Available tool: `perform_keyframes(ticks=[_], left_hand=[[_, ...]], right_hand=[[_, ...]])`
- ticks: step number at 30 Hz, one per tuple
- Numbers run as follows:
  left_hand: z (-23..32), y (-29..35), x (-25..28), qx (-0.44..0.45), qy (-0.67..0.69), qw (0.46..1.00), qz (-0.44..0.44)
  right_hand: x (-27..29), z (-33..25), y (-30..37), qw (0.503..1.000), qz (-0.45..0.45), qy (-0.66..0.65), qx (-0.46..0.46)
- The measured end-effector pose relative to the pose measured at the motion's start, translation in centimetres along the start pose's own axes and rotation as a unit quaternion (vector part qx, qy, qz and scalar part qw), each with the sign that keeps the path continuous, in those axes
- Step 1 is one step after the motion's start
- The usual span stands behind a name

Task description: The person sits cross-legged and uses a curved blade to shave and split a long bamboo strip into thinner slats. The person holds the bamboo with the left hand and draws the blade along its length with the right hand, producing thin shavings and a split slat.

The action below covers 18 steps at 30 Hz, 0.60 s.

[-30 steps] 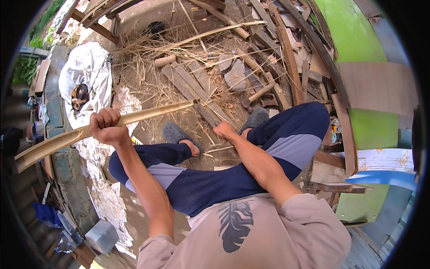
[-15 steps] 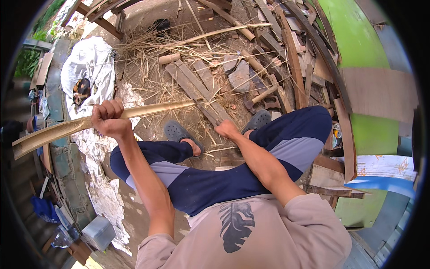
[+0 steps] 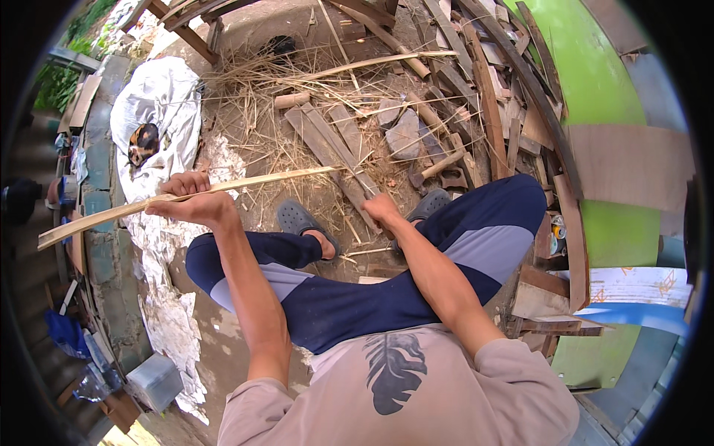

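Note:
My left hand [image 3: 195,202] is turned palm up, its fingers curled around a long pale split bamboo strip [image 3: 275,178]. The strip slants across from the left, and its far end lies over the wooden boards between my feet. In front of my right foot, my right hand [image 3: 381,209] is closed on the handle of a knife. The knife's blade [image 3: 362,181] points away from me, toward the far end of the strip. Most of the handle is hidden in my fist. I cannot tell whether the blade touches the bamboo.
Wooden planks [image 3: 320,141] lie on the dirt among bamboo shavings. A hammer [image 3: 440,169], a stone block [image 3: 403,135] and piled timber [image 3: 487,104] are at the right. A calico cat [image 3: 143,144] rests on a white sack [image 3: 167,97] at the left.
My left hand has rolled from a fist to palm up, turning the strip so its hollow face no longer shows. The right hand has shifted slightly right and nearer.

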<state>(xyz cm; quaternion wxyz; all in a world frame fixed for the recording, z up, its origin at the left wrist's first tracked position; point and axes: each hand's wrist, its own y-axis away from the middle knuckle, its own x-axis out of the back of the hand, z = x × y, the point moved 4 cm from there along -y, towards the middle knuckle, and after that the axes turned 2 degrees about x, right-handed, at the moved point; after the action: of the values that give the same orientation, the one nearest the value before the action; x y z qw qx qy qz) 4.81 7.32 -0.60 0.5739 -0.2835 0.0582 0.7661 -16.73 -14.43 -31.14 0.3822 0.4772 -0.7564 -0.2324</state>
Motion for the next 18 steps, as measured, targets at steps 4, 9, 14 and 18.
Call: perform_keyframes(ticks=[4,9,14,18], left_hand=[[1.0,0.5,0.3,-0.054,-0.017,0.998,0.012],[1.4,1.3,-0.3,-0.112,-0.006,0.994,-0.015],[1.3,1.5,0.0,-0.152,-0.055,0.987,0.007],[1.5,1.5,0.0,-0.144,-0.07,0.987,0.016]], right_hand=[[1.8,-3.5,2.6,0.999,0.011,-0.023,0.023],[2.6,-4.6,3.9,0.999,0.013,-0.032,0.027],[2.3,-4.8,4.5,0.999,0.01,-0.004,0.034],[0.4,-2.3,2.7,0.999,-0.031,0.009,-0.013]])
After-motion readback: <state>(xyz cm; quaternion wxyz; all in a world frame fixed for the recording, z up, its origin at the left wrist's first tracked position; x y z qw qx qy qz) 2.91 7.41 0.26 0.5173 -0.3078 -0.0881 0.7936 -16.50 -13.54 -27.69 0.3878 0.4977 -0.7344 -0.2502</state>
